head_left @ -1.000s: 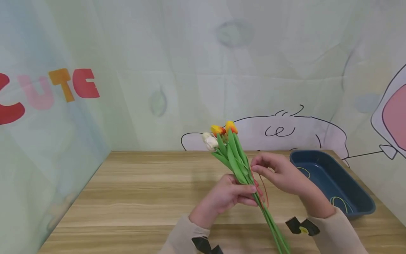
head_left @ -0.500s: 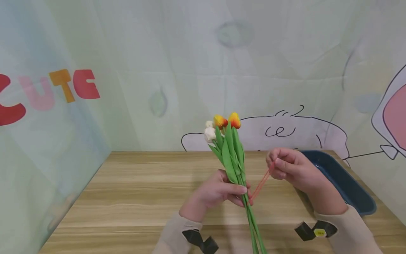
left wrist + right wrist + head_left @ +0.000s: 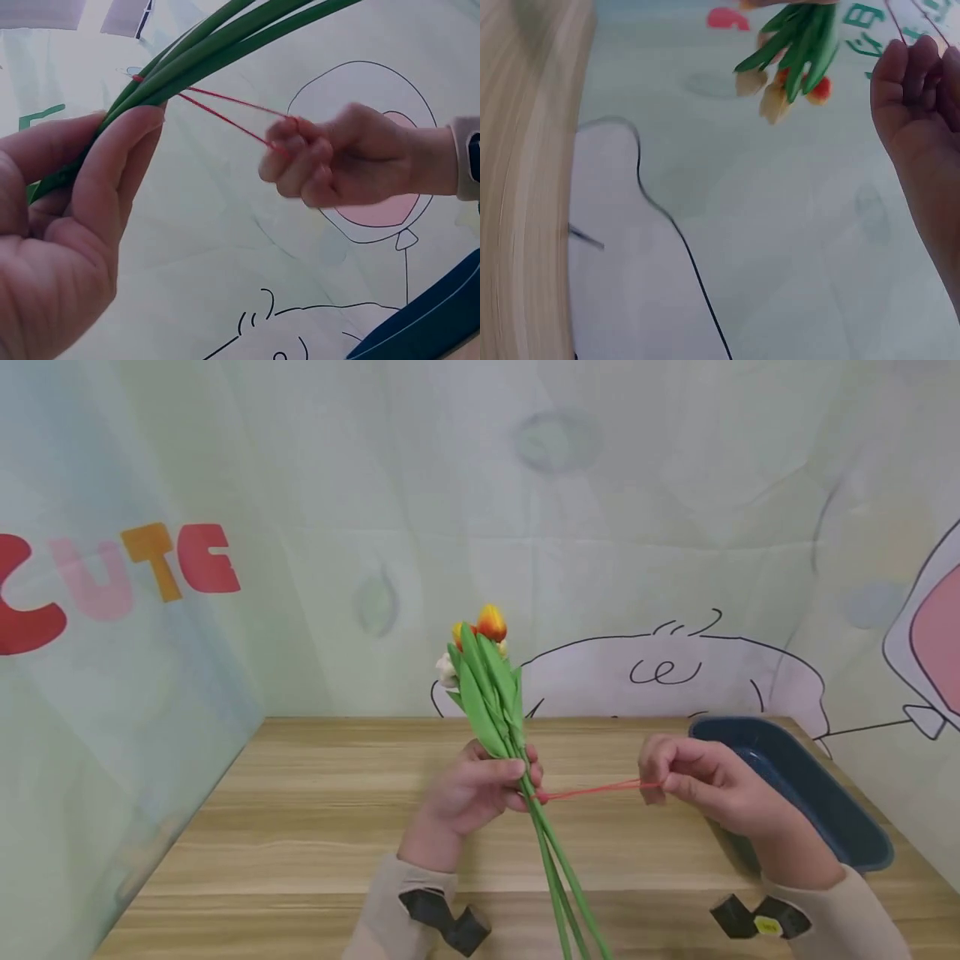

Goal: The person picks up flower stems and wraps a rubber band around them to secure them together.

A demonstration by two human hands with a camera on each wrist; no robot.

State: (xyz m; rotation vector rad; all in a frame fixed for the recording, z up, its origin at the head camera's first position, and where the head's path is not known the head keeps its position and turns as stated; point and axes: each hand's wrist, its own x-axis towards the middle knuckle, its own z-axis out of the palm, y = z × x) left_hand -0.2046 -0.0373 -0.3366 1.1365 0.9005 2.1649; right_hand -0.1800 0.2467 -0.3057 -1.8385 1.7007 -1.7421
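Note:
My left hand [image 3: 480, 785] grips a bunch of tulips [image 3: 491, 693] by the upper stems, blooms tilted up and to the left. The blooms are white and orange-yellow, with long green leaves. A red rubber band [image 3: 592, 790] loops round the green stems [image 3: 217, 49] just below the left fingers. To the right, my right hand [image 3: 712, 785] pinches the band's other end and stretches it nearly level, as two strands in the left wrist view. The right wrist view has the tulip heads [image 3: 795, 60] hanging at the top, beside the right hand [image 3: 922, 105].
A dark blue tray [image 3: 806, 785] stands at the right side of the wooden table [image 3: 315, 827], partly hidden behind the right forearm. Behind the table hangs a printed cloth backdrop [image 3: 360, 527] with cartoon drawings and letters.
Both hands have drawn apart: the left moved left with the tulips, the right moved right and lower. The red band went from slack to stretched taut between them.

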